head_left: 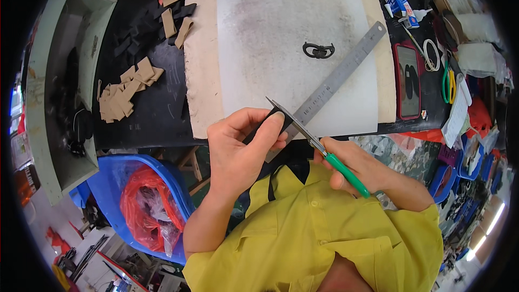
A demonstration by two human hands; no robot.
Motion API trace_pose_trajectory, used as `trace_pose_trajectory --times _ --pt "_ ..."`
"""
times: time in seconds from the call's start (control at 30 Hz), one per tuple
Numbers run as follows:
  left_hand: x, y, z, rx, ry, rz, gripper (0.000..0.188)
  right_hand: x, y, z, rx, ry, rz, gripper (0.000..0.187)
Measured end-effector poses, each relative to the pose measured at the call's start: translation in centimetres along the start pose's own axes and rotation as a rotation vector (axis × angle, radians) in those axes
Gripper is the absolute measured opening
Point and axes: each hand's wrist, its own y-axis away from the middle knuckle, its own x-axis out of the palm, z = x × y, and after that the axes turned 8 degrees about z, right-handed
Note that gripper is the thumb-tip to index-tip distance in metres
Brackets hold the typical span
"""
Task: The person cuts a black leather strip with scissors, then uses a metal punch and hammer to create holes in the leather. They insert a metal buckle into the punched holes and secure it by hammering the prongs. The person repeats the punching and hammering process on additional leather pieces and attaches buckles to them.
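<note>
Over the near edge of the table, my left hand (240,140) pinches a small black strip (283,121) between thumb and fingers. My right hand (362,165) is wrapped round a pair of green-handled scissors (346,174), whose blades point up and left and lie against the strip. Whether the blades are cutting into it I cannot tell. Just beyond, a steel ruler (340,80) lies slantwise on a white sheet (259,70). A black buckle-like piece (318,50) rests on the sheet, left of the ruler.
Beige strips (121,97) and black strips (135,32) are piled on the left of the table. At right lie a red-cased phone (407,81), glue tubes (399,2) and yellow-and-green-handled scissors (448,84). A blue tub (181,192) holding a red bag stands below left.
</note>
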Motion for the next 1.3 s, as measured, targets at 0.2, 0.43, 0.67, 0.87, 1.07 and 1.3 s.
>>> trace_pose_trajectory --times 0.2,0.43,0.67,0.87,1.07,1.3 --pt "0.0 -0.5 0.2 -0.025 0.018 0.024 0.016 -0.3 0.1 -0.8 -0.022 0.033 -0.005 0.06" --pt "0.6 -1.4 0.1 -0.015 0.009 -0.016 0.013 -0.6 0.2 -1.0 -0.037 0.012 -0.062 0.065" --pt "0.2 -1.8 0.1 -0.035 0.009 0.015 0.015 -0.9 0.8 -0.9 0.088 -0.018 -0.057 0.062" --pt "0.3 -1.7 0.1 -0.042 0.002 0.024 0.015 -1.2 0.7 -0.5 0.068 0.015 -0.066 0.059" --pt "1.0 -1.6 -0.2 -0.029 0.002 0.003 0.014 -0.9 0.5 -0.5 -0.041 0.055 -0.114 0.057" --pt "1.1 -1.5 -0.2 -0.035 0.013 0.017 0.015 -0.5 1.0 -1.0 -0.028 0.056 -0.13 0.059"
